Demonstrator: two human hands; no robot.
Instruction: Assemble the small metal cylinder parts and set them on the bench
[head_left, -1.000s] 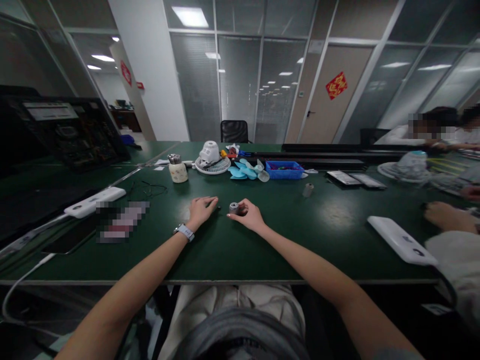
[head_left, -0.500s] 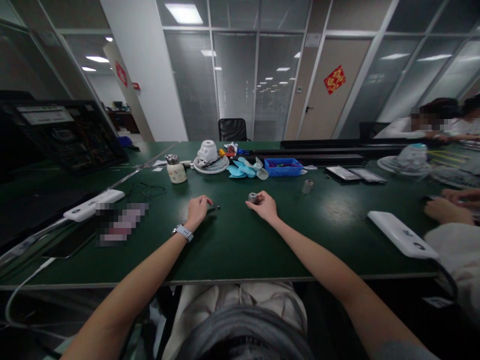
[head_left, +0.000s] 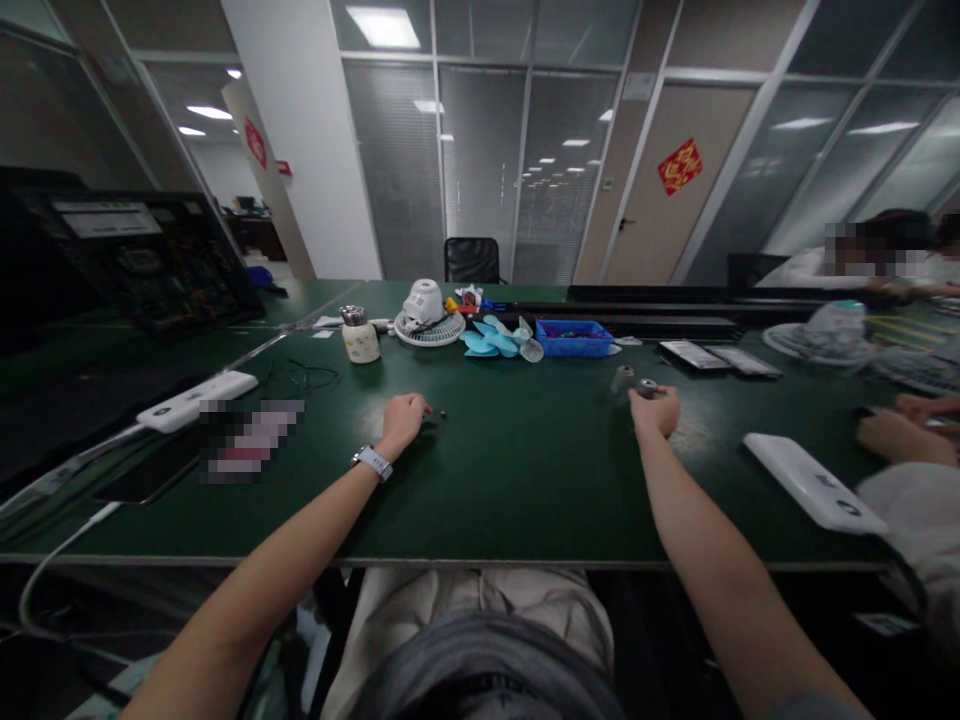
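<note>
My right hand (head_left: 660, 410) is closed around a small silver metal cylinder (head_left: 647, 388), with its round end upward. Just left of it stands a similar metal cylinder (head_left: 623, 378) on the green table (head_left: 517, 480); whether the two touch, I cannot tell. My left hand (head_left: 403, 420), with a watch (head_left: 373, 461) on its wrist, rests on the table with the fingers curled together. What those fingers hold, if anything, is too small to make out. A tiny dark metal piece (head_left: 443, 414) lies just right of its fingertips.
Along the back are a patterned bottle (head_left: 361, 342), a white fan part (head_left: 424, 305), pale blue fan blades (head_left: 491, 338) and a blue tray (head_left: 574, 340). White power banks lie left (head_left: 196, 400) and right (head_left: 814, 482). A co-worker's hands (head_left: 907, 435) are at the far right.
My right hand has carried the metal cylinder rightward, from mid-table to beside the standing one. My left hand stays put; the whole view has shifted slightly.
</note>
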